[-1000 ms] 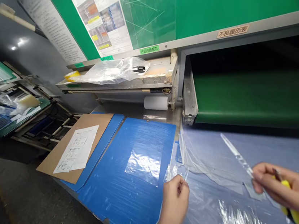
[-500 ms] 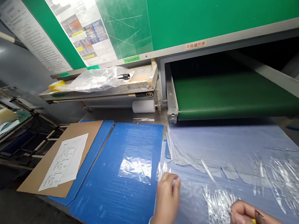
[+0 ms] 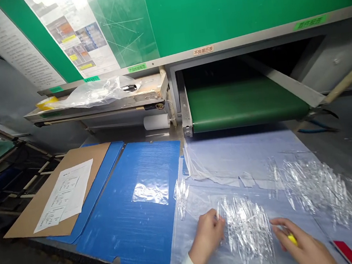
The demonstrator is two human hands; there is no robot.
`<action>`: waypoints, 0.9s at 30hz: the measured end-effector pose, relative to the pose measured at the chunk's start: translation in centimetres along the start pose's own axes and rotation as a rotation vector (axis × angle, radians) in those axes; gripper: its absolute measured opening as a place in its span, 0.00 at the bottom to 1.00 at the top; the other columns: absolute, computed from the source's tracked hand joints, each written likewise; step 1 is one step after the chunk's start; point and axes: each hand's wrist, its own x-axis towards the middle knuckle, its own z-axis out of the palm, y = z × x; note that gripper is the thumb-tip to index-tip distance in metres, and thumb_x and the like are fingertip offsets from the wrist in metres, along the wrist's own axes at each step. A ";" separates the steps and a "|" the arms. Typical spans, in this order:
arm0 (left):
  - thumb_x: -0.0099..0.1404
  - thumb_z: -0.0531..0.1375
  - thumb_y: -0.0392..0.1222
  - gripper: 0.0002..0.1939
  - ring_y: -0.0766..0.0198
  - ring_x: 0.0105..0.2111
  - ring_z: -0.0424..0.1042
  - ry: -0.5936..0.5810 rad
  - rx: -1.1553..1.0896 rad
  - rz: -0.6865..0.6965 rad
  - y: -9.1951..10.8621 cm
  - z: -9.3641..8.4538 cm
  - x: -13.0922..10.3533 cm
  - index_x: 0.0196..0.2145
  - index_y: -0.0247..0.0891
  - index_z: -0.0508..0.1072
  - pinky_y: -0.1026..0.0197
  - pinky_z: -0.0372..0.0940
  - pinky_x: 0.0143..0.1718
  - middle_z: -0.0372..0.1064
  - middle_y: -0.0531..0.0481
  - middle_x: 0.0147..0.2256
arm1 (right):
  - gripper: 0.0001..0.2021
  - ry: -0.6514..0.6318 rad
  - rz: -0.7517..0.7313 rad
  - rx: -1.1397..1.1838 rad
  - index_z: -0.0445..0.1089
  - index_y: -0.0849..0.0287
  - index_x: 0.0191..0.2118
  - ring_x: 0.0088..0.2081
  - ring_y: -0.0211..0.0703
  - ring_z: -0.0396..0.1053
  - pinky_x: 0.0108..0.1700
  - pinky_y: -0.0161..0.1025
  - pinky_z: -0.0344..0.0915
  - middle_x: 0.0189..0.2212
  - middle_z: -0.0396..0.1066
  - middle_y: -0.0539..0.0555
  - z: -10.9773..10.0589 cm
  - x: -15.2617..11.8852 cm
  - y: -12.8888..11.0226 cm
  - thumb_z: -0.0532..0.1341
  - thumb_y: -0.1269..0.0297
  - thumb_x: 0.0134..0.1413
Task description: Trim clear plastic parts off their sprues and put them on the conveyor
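At lower centre, the left hand pinches a clear plastic strip; the half-curled right hand cradles a yellow tool; a loose transparent heap remains.

Looking forward and down across the counter from the head, close over left hand at bottom centre and right hand at lower right, facing the board along the top.

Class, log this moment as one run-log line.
left hand: left of clear strip pile | right hand: right of it, holding yellow tool | second pile: farther right
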 end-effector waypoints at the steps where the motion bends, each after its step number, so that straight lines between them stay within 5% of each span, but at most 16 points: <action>1: 0.61 0.58 0.37 0.11 0.69 0.16 0.56 -0.015 0.029 -0.002 -0.2 0.7 0.2 0.23 0.39 0.62 0.63 0.53 0.25 0.53 0.62 0.13 | 0.12 -0.020 -0.024 -0.005 0.67 0.52 0.39 0.27 0.47 0.74 0.29 0.39 0.67 0.24 0.75 0.51 0.7 0.5 0.1 0.51 0.52 0.60; 6: 0.64 0.56 0.38 0.07 0.70 0.16 0.57 -0.054 0.075 -0.016 -0.7 2.5 0.4 0.28 0.38 0.63 0.64 0.55 0.25 0.55 0.63 0.16 | 0.10 -0.074 -0.122 -0.026 0.69 0.60 0.44 0.33 0.39 0.71 0.37 0.42 0.69 0.36 0.72 0.51 4.4 2.9 -1.1 0.59 0.59 0.61; 9: 0.64 0.53 0.35 0.06 0.68 0.18 0.58 -0.026 0.050 -0.006 -0.6 1.8 -0.2 0.29 0.39 0.60 0.63 0.53 0.26 0.55 0.62 0.15 | 0.12 -0.058 -0.134 0.023 0.68 0.60 0.46 0.38 0.41 0.71 0.40 0.44 0.68 0.42 0.71 0.53 4.0 3.3 -1.8 0.59 0.59 0.62; 12: 0.65 0.50 0.38 0.03 0.68 0.21 0.58 0.000 -0.020 0.013 0.5 1.1 -2.0 0.33 0.39 0.61 0.64 0.52 0.27 0.60 0.58 0.20 | 0.12 -0.075 -0.108 0.135 0.69 0.59 0.41 0.31 0.39 0.69 0.35 0.41 0.67 0.32 0.70 0.50 1.5 2.5 -2.3 0.60 0.55 0.58; 15: 0.63 0.53 0.44 0.11 0.71 0.19 0.55 -0.128 -0.131 0.016 3.5 1.9 -4.6 0.40 0.36 0.65 0.65 0.51 0.24 0.66 0.55 0.24 | 0.16 -0.184 -0.068 0.302 0.70 0.57 0.36 0.20 0.35 0.60 0.24 0.35 0.59 0.20 0.62 0.45 -1.6 1.2 -3.3 0.57 0.49 0.55; 18: 0.62 0.56 0.48 0.15 0.74 0.15 0.50 -0.372 -0.347 0.012 7.6 4.1 -7.0 0.41 0.34 0.68 0.67 0.49 0.21 0.67 0.55 0.22 | 0.23 -0.330 -0.031 0.465 0.69 0.58 0.41 0.15 0.30 0.48 0.17 0.31 0.46 0.19 0.58 0.43 -4.8 0.1 -4.5 0.52 0.43 0.56; 21: 0.61 0.59 0.49 0.15 0.76 0.14 0.48 -0.472 -0.441 0.003 10.9 6.5 -8.6 0.38 0.33 0.70 0.68 0.46 0.19 0.66 0.55 0.20 | 0.24 -0.425 -0.011 0.560 0.69 0.58 0.38 0.15 0.29 0.43 0.18 0.30 0.41 0.17 0.53 0.41 -8.0 -0.4 -5.3 0.56 0.39 0.52; 27: 0.64 0.57 0.53 0.22 0.76 0.15 0.56 -0.552 -0.673 0.006 12.9 10.6 -10.3 0.45 0.30 0.71 0.68 0.50 0.19 0.70 0.49 0.26 | 0.23 -0.507 0.021 0.637 0.64 0.57 0.27 0.15 0.29 0.43 0.18 0.31 0.43 0.15 0.52 0.41 -13.9 -1.0 -5.1 0.60 0.40 0.47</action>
